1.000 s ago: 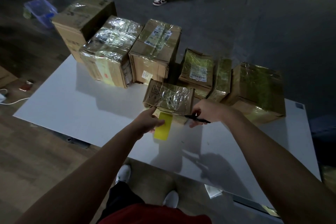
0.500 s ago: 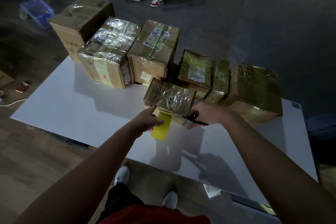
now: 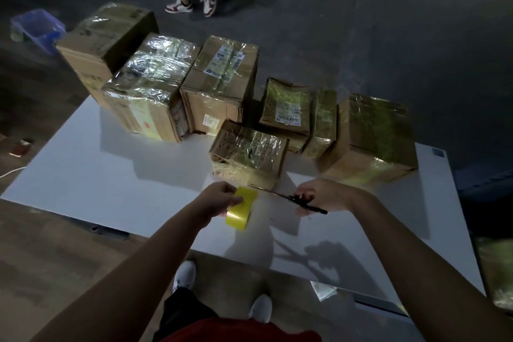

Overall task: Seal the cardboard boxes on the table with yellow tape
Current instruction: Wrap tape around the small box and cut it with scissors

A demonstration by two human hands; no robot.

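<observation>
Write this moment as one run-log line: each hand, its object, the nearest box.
left hand: grips yellow tape roll | right hand: holds scissors, blades toward roll | nearest box: neither hand touching

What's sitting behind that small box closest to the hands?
A labelled box stands right behind the small box, its lower front covered; whether they touch cannot be told.

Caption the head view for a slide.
Left hand holds yellow tape roll, right hand holds scissors before taped cardboard boxes on white table.
</observation>
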